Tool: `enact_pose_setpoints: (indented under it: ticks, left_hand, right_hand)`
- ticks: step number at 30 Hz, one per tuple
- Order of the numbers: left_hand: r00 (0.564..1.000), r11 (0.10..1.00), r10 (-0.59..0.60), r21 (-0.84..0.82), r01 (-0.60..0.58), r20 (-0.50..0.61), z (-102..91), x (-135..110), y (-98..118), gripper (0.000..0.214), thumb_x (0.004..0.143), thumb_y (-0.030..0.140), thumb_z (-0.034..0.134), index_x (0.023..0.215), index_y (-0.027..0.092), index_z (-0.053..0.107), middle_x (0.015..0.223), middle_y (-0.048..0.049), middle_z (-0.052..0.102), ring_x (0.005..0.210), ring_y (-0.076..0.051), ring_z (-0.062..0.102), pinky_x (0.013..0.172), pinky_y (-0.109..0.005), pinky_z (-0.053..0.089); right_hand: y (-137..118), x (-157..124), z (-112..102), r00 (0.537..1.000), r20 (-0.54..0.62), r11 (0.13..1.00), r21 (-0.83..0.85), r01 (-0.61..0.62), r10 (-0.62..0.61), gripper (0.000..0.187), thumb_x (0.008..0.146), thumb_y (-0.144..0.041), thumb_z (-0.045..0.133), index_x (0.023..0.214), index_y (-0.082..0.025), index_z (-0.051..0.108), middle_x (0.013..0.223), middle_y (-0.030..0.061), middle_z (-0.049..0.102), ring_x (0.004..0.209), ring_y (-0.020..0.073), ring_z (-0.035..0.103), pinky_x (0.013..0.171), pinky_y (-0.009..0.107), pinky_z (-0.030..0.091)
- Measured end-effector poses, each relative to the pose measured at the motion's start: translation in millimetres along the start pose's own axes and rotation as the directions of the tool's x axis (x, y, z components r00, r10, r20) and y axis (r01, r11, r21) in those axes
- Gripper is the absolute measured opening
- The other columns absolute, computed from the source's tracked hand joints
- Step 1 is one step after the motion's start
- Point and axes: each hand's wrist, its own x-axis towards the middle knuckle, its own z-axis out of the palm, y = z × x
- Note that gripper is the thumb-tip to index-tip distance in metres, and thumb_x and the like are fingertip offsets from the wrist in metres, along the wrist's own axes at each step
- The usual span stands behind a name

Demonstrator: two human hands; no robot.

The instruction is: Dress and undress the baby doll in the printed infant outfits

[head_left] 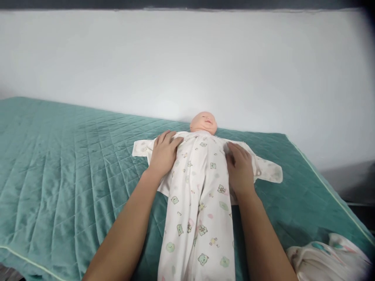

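A baby doll (203, 123) lies on its back with its head against the far side of the bed. It wears a white long-sleeved top (268, 170) with the sleeves out to both sides. White trousers (202, 207) with green animal prints lie over its front, from the chest down towards me. My left hand (164, 153) rests flat on the top at the left edge of the trousers, fingers stretched out. On the other edge lies my right hand (240, 167), loosely curled, with a gap between thumb and fingers; its fingertips are partly hidden.
A green quilted bed cover (73, 175) with a pale piped edge spreads under everything. Behind the doll's head stands a white wall (181, 66). A crumpled white printed cloth (325, 259) lies at the lower right, near the bed's edge.
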Motion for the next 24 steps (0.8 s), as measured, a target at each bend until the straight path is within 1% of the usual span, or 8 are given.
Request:
enact_pose_setpoints:
  ticks: [2, 6, 8, 10, 12, 16, 20, 24]
  left_hand:
    - [0.999, 0.999, -0.046, 0.022, 0.045, 0.019, 3.0, 0.9, -1.1, 0.045, 0.097, 0.015, 0.042, 0.137, 0.029, 0.059, 0.150, -0.0070, 0.054, 0.146, -0.029, 0.035, 0.120, -0.054, 0.030]
    - [0.993, 0.992, -0.114, 0.055, 0.112, 0.024, 7.0, 1.5, -3.7, 0.051, 0.096, 0.016, 0.043, 0.142, 0.030, 0.056, 0.151, -0.0069, 0.054, 0.143, -0.030, 0.040, 0.122, -0.055, 0.024]
    - [0.990, 0.988, -0.139, 0.065, 0.139, 0.007, 9.5, 1.4, -3.3, 0.051, 0.096, 0.016, 0.042, 0.142, 0.032, 0.056, 0.150, -0.0062, 0.055, 0.139, -0.029, 0.044, 0.122, -0.054, 0.023]
    - [0.988, 0.985, -0.157, 0.074, 0.157, -0.008, 11.7, 1.3, -2.0, 0.051, 0.096, 0.017, 0.040, 0.142, 0.033, 0.057, 0.147, -0.0057, 0.057, 0.135, -0.028, 0.048, 0.122, -0.052, 0.022]
    - [0.988, 0.984, -0.155, 0.083, 0.157, -0.021, 12.4, 1.6, -1.5, 0.049, 0.098, 0.018, 0.039, 0.141, 0.032, 0.057, 0.145, -0.0058, 0.059, 0.131, -0.027, 0.050, 0.120, -0.050, 0.025]
    - [0.988, 0.982, -0.152, 0.112, 0.154, -0.021, 7.3, 3.7, -9.0, 0.047, 0.098, 0.019, 0.040, 0.139, 0.031, 0.059, 0.136, -0.0083, 0.064, 0.124, -0.028, 0.055, 0.110, -0.046, 0.035]
    - [0.981, 0.971, -0.195, 0.145, 0.191, 0.009, -1.4, 1.5, -24.7, 0.049, 0.096, 0.017, 0.040, 0.137, 0.035, 0.061, 0.126, -0.0100, 0.067, 0.115, -0.031, 0.059, 0.097, -0.045, 0.041]
    - [0.977, 0.966, -0.211, 0.151, 0.210, -0.007, -4.1, -5.8, -32.0, 0.050, 0.098, 0.019, 0.038, 0.139, 0.037, 0.060, 0.121, -0.0099, 0.068, 0.112, -0.031, 0.059, 0.094, -0.043, 0.042]
  right_hand:
    - [5.1, 3.0, 6.7, 0.997, 0.071, 0.999, -0.035, -0.034, 0.037, 0.042, 0.094, -0.025, 0.039, 0.126, -0.018, 0.066, 0.136, 0.0128, 0.065, 0.130, 0.0283, 0.054, 0.111, 0.051, 0.041]
    - [8.6, 9.5, 11.6, 0.989, 0.056, 0.975, -0.184, -0.123, 0.136, 0.045, 0.097, -0.030, 0.034, 0.124, -0.018, 0.068, 0.134, 0.0119, 0.067, 0.122, 0.0286, 0.057, 0.110, 0.049, 0.038]
    - [8.4, 14.8, 10.1, 0.981, 0.062, 0.945, -0.286, -0.156, 0.181, 0.046, 0.098, -0.031, 0.033, 0.118, -0.017, 0.071, 0.126, 0.0136, 0.070, 0.115, 0.0291, 0.059, 0.108, 0.047, 0.037]
    - [9.4, 22.2, 6.7, 0.966, 0.106, 0.907, -0.382, -0.179, 0.236, 0.045, 0.098, -0.030, 0.032, 0.109, -0.015, 0.074, 0.117, 0.0160, 0.073, 0.109, 0.0293, 0.061, 0.103, 0.045, 0.038]
    - [12.2, 31.1, 1.9, 0.931, 0.178, 0.869, -0.447, -0.211, 0.317, 0.045, 0.098, -0.028, 0.033, 0.102, -0.015, 0.075, 0.110, 0.0178, 0.074, 0.104, 0.0297, 0.063, 0.097, 0.044, 0.040]
    - [23.2, 46.4, -10.0, 0.854, 0.277, 0.835, -0.477, -0.276, 0.440, 0.042, 0.096, -0.030, 0.038, 0.102, -0.016, 0.077, 0.106, 0.0192, 0.074, 0.095, 0.0303, 0.065, 0.081, 0.040, 0.042]
    - [36.7, 49.0, -20.6, 0.847, 0.284, 0.837, -0.465, -0.287, 0.448, 0.038, 0.094, -0.033, 0.045, 0.103, -0.018, 0.079, 0.110, 0.0183, 0.074, 0.095, 0.0294, 0.065, 0.077, 0.038, 0.041]
    - [45.2, 43.7, -25.8, 0.861, 0.279, 0.856, -0.435, -0.281, 0.424, 0.035, 0.092, -0.033, 0.048, 0.099, -0.019, 0.079, 0.106, 0.0152, 0.075, 0.092, 0.0290, 0.064, 0.076, 0.038, 0.041]
